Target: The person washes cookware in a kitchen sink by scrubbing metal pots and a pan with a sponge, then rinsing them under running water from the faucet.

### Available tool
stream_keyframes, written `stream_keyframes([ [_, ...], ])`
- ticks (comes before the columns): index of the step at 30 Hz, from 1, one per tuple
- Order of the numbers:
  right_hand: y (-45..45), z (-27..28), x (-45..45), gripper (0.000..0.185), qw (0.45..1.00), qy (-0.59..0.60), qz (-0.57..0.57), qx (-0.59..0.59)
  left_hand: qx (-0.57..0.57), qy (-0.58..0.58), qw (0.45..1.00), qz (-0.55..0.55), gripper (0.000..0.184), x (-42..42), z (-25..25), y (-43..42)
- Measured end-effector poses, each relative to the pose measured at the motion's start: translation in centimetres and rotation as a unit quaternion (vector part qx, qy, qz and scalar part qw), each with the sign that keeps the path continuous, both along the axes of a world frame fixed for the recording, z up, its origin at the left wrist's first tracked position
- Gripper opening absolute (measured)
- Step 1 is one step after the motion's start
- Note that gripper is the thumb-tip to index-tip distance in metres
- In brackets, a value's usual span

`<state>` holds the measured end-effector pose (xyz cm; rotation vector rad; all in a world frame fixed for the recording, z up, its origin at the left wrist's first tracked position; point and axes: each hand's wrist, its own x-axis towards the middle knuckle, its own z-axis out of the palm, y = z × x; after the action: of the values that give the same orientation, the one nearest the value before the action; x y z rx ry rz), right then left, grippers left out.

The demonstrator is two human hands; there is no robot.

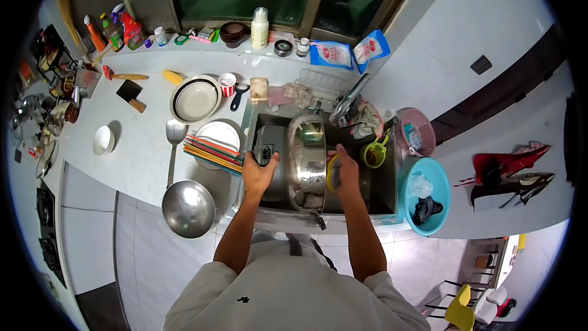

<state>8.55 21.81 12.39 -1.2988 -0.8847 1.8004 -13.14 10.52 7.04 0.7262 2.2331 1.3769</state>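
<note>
A large pot with a grey body and a shiny steel rim lies tipped on its side in the sink, its mouth facing right. My left hand grips the grey base beside a black socket. At the mouth, my right hand is closed round a yellow sponge; whether the sponge touches the steel cannot be made out. The faucet rises behind the pot. Right of my right hand sits a yellow-green strainer with dark bits in it.
Left of the sink are coloured chopstick-like sticks over white plates, a black-rimmed bowl, a ladle, a steel bowl at the counter edge and a cleaver. A blue basin and pink basket stand right.
</note>
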Motion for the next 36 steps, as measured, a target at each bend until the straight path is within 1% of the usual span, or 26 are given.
stream_keyframes([
  [1,0.2,1.0,0.3,0.030,1.000,0.001,-0.003,0.004,0.010,0.012,1.000,0.008,0.070,0.0,0.0,0.3],
  [3,0.2,2.4,0.9,0.030,0.988,0.043,-0.085,0.118,0.020,0.023,0.999,0.015,0.069,0.0,0.3,0.4],
  [4,-0.1,3.3,0.6,0.030,0.988,0.042,-0.085,0.118,-0.003,0.038,0.999,0.016,0.068,0.0,0.8,0.4],
  [5,-0.6,4.0,-0.1,0.033,0.967,-0.021,-0.047,0.251,-0.026,0.053,0.998,0.018,0.068,0.0,1.1,0.2],
  [6,-1.0,4.9,-1.0,0.037,0.922,-0.081,-0.009,0.378,-0.027,0.054,0.998,0.020,0.068,0.1,1.1,0.2],
  [7,-0.9,6.2,-2.0,0.047,0.792,-0.298,0.042,0.532,-0.025,0.060,0.998,0.018,0.068,0.1,1.0,0.3],
  [8,-0.7,6.1,-3.2,0.047,0.792,-0.297,0.041,0.531,-0.024,0.066,0.997,0.016,0.068,0.1,1.0,0.3],
  [9,-0.6,5.7,-4.3,0.048,0.681,-0.378,0.115,0.616,-0.023,0.068,0.997,0.016,0.068,0.1,1.0,0.4],
  [10,-0.6,5.5,-5.1,0.049,0.547,-0.448,0.185,0.682,-0.020,0.087,0.996,0.019,0.066,0.2,1.0,0.5],
  [11,-1.0,5.3,-5.3,0.049,0.547,-0.447,0.183,0.683,-0.017,0.107,0.994,0.021,0.064,0.1,1.1,0.7],
  [14,-3.8,4.7,-3.9,0.047,0.531,-0.441,0.194,0.697,0.002,0.110,0.994,0.026,0.063,0.2,1.9,0.9],
  [16,-6.7,4.5,-1.7,0.044,0.511,-0.377,0.272,0.723,-0.017,0.111,0.993,0.022,0.065,0.1,2.0,0.7],
  [17,-6.9,4.3,-1.3,0.044,0.509,-0.378,0.274,0.724,-0.031,0.113,0.993,0.020,0.067,0.0,2.1,0.8],
  [19,-7.1,4.4,-1.0,0.045,0.458,-0.357,0.364,0.728,-0.031,0.099,0.995,0.014,0.068,0.2,2.4,0.7],
  [20,-6.2,4.4,-1.5,0.045,0.457,-0.357,0.364,0.729,-0.029,0.089,0.996,0.006,0.068,0.1,2.5,0.7],
  [22,-2.9,5.7,-4.3,0.042,0.479,-0.344,0.314,0.744,-0.031,0.101,0.994,0.006,0.069,0.3,2.7,0.8],
  [24,1.0,5.4,-7.5,0.037,0.480,-0.430,0.263,0.718,-0.037,0.113,0.993,0.006,0.069,0.4,2.7,0.8],
  [26,5.0,4.1,-9.4,0.032,0.571,-0.466,0.285,0.613,-0.036,0.117,0.992,0.005,0.069,0.5,2.6,0.9],
  [27,4.9,3.9,-9.9,0.032,0.572,-0.463,0.287,0.614,-0.049,0.111,0.993,0.006,0.069,0.5,2.8,0.8],
  [29,4.4,3.6,-10.3,0.031,0.527,-0.514,0.311,0.601,-0.041,0.114,0.993,0.010,0.070,0.2,2.7,0.7],
  [31,-1.2,6.4,-8.7,0.033,0.464,-0.460,0.295,0.697,-0.030,0.114,0.993,0.012,0.070,0.2,2.6,0.9],
  [33,-6.3,3.0,-5.6,0.037,0.488,-0.406,0.257,0.728,-0.038,0.122,0.992,0.010,0.071,0.2,2.7,0.9],
  [35,-9.0,2.6,-3.3,0.042,0.432,-0.435,0.282,0.738,-0.038,0.115,0.993,0.004,0.071,0.0,3.0,1.0],
  [36,-8.4,2.7,-3.1,0.042,0.431,-0.436,0.281,0.738,-0.043,0.106,0.993,-0.001,0.071,0.1,3.0,0.9],
])
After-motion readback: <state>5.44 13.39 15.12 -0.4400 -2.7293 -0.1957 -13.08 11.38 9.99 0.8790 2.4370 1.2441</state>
